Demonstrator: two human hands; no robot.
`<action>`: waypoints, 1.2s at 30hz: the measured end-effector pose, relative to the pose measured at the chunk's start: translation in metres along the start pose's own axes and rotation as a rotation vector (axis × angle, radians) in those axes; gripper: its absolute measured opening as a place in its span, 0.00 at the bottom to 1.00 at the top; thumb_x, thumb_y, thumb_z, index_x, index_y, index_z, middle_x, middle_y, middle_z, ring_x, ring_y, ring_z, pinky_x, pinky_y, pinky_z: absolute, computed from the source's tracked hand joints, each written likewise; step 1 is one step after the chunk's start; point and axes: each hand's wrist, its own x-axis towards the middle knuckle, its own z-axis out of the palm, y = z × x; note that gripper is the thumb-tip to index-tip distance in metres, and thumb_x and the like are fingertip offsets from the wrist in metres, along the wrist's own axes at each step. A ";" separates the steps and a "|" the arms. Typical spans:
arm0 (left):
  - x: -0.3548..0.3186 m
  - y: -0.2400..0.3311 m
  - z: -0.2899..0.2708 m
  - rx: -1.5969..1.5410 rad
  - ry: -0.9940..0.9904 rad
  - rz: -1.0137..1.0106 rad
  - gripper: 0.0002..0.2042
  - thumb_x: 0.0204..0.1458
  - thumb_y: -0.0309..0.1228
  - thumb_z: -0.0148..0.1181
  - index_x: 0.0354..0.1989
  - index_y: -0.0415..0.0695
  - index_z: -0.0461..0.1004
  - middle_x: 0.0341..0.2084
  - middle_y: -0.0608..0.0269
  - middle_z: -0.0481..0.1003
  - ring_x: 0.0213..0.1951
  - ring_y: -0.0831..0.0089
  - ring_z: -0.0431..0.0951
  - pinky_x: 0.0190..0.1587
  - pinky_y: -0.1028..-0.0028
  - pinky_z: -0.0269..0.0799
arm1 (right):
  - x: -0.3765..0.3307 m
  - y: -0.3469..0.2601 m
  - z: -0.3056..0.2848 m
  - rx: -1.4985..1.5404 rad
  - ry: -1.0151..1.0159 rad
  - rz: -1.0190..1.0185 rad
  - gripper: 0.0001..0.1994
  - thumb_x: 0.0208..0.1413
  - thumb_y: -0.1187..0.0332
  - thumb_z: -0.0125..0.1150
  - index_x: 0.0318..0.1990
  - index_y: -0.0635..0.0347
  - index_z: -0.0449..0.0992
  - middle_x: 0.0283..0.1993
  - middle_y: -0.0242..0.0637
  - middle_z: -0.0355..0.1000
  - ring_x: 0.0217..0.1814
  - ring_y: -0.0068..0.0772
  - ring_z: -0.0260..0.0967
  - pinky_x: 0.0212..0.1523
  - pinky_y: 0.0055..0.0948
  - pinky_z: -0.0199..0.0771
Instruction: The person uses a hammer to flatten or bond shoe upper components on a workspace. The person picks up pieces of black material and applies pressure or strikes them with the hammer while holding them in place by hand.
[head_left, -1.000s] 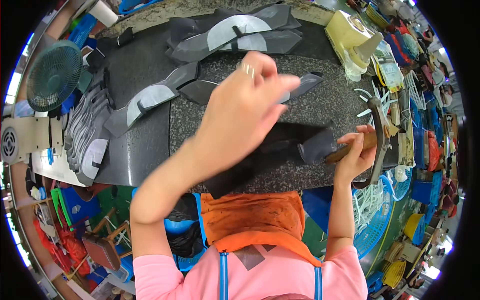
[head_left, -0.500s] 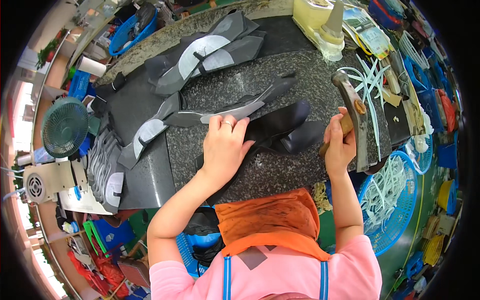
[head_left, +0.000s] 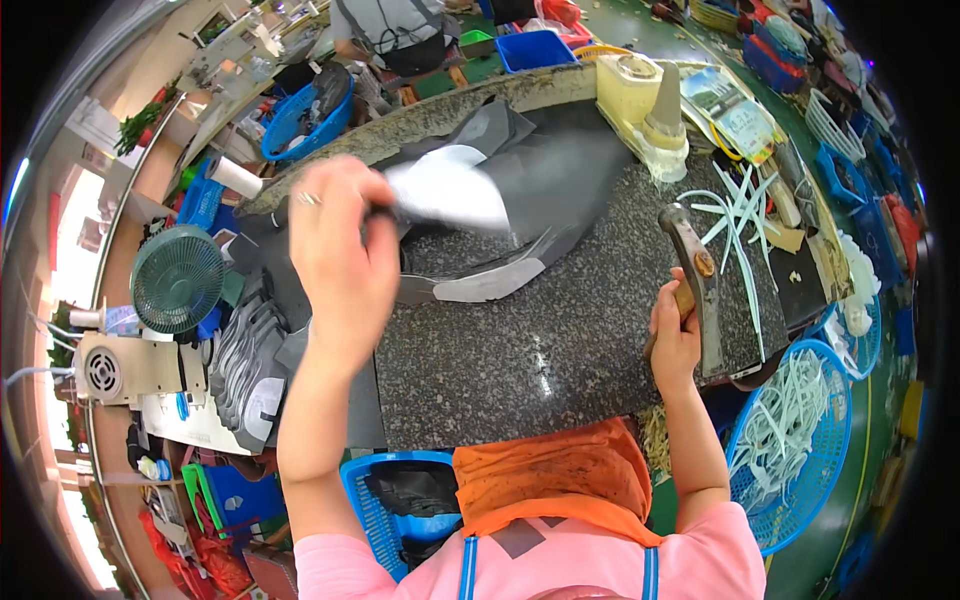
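- Right hand (head_left: 675, 335): fingers clamped on the wooden handle of the hammer (head_left: 708, 300), held over the right side of the slab (head_left: 540, 390); a slack grip could let the metal head tip onto the stone
- Flat piece (head_left: 490, 283): lies on the slab, pale strip toward the person; a low sweep of the held piece (head_left: 455, 195) could drag it askew
- Left hand (head_left: 340, 230): thumb and fingers together on one end of the held piece, raised over the slab's far left area; blur hides the exact grip; a one-end hold could let the free end fold or slip
- Far pieces (head_left: 490, 130): partly behind the held piece; contact with its free end could spread them
- Changes from half a second earlier: hammer and right hand keep about the same place; left hand, then low on black material on the near slab, is now lifted and farther off; that black material no longer lies there
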 end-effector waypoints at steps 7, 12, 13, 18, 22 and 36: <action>-0.053 -0.016 0.110 0.058 -0.467 -0.088 0.23 0.41 0.43 0.71 0.40 0.43 0.73 0.36 0.54 0.75 0.41 0.56 0.74 0.45 0.59 0.69 | 0.007 -0.007 0.011 -0.075 -0.022 -0.063 0.09 0.60 0.71 0.59 0.46 0.64 0.73 0.46 0.37 0.74 0.37 0.19 0.68 0.41 0.24 0.70; -0.069 0.048 0.111 0.010 -0.719 -0.102 0.10 0.51 0.33 0.63 0.39 0.43 0.73 0.29 0.56 0.77 0.32 0.57 0.78 0.35 0.61 0.75 | 0.008 -0.002 0.009 -0.074 -0.101 -0.069 0.14 0.61 0.71 0.58 0.52 0.65 0.72 0.47 0.37 0.73 0.41 0.21 0.68 0.43 0.25 0.70; -0.059 0.057 0.086 -0.064 -0.738 -0.128 0.09 0.51 0.30 0.61 0.39 0.43 0.74 0.29 0.57 0.77 0.30 0.57 0.79 0.32 0.62 0.75 | 0.009 0.000 0.005 -0.033 -0.083 -0.039 0.14 0.61 0.72 0.58 0.52 0.65 0.72 0.47 0.37 0.73 0.41 0.21 0.68 0.44 0.26 0.70; -0.049 0.072 -0.032 -0.048 -1.000 -0.133 0.12 0.51 0.30 0.61 0.44 0.43 0.75 0.28 0.56 0.77 0.31 0.59 0.80 0.30 0.64 0.76 | 0.009 -0.007 -0.004 -0.139 -0.188 -0.025 0.15 0.59 0.71 0.60 0.53 0.64 0.70 0.42 0.34 0.74 0.38 0.18 0.69 0.37 0.22 0.71; -0.108 0.068 -0.008 -0.444 -1.156 -0.212 0.09 0.50 0.30 0.63 0.39 0.43 0.77 0.28 0.56 0.76 0.30 0.58 0.79 0.32 0.62 0.74 | 0.005 -0.062 0.014 -0.328 -0.508 -0.052 0.18 0.55 0.73 0.64 0.53 0.59 0.70 0.30 0.34 0.74 0.27 0.25 0.72 0.29 0.26 0.72; -0.078 -0.057 0.036 -0.284 -0.949 -0.461 0.12 0.44 0.17 0.53 0.39 0.41 0.73 0.29 0.50 0.75 0.38 0.57 0.78 0.45 0.64 0.71 | 0.010 -0.114 -0.009 -0.691 -1.153 -0.124 0.16 0.48 0.75 0.67 0.47 0.63 0.75 0.34 0.44 0.76 0.32 0.48 0.76 0.31 0.34 0.75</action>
